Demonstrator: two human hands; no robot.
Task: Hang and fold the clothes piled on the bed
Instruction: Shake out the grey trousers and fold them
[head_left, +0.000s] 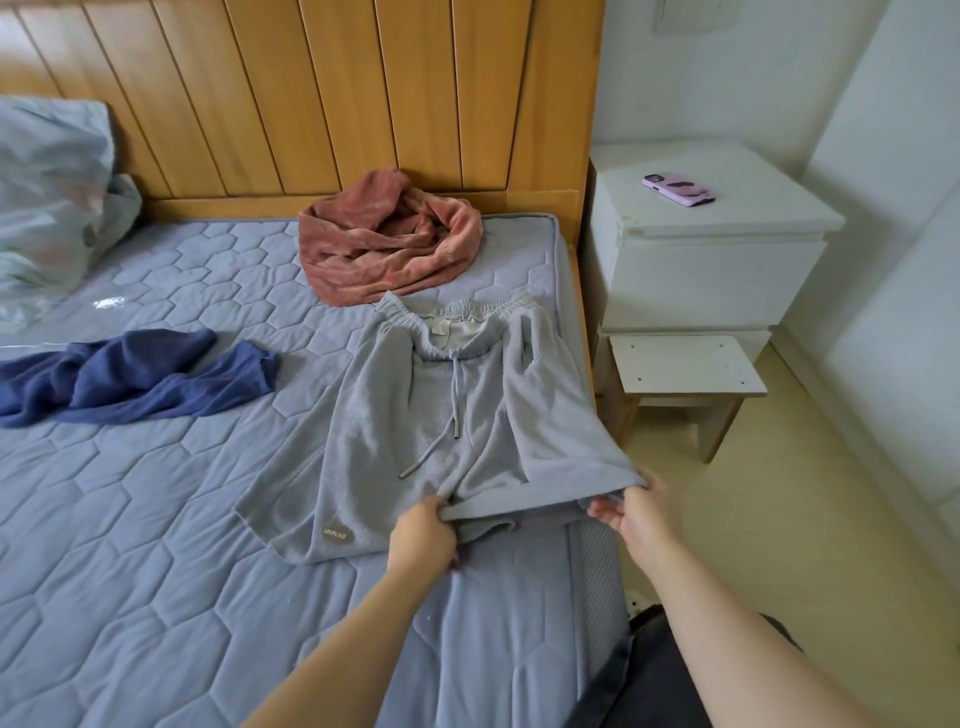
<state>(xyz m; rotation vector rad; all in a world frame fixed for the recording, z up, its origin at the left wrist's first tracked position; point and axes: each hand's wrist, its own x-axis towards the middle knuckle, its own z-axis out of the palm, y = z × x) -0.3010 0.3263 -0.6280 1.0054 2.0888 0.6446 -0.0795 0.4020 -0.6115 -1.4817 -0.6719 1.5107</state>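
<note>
Grey drawstring shorts (415, 415) lie spread on the quilted blue mattress (130, 519), waistband toward the headboard, near the bed's right edge. My left hand (423, 532) pinches the hem of the right leg at its inner end. My right hand (631, 506) grips the same hem at its outer corner, lifting it slightly off the bed. A crumpled pink garment (384, 244) sits against the headboard beyond the shorts. A dark blue garment (130, 379) lies bunched at the left.
A wooden headboard (332, 93) backs the bed. A white nightstand (701, 249) with a pink phone (678, 189) stands to the right, a low white stool (685, 371) in front of it. A pale bundle of bedding (47, 208) fills the far left.
</note>
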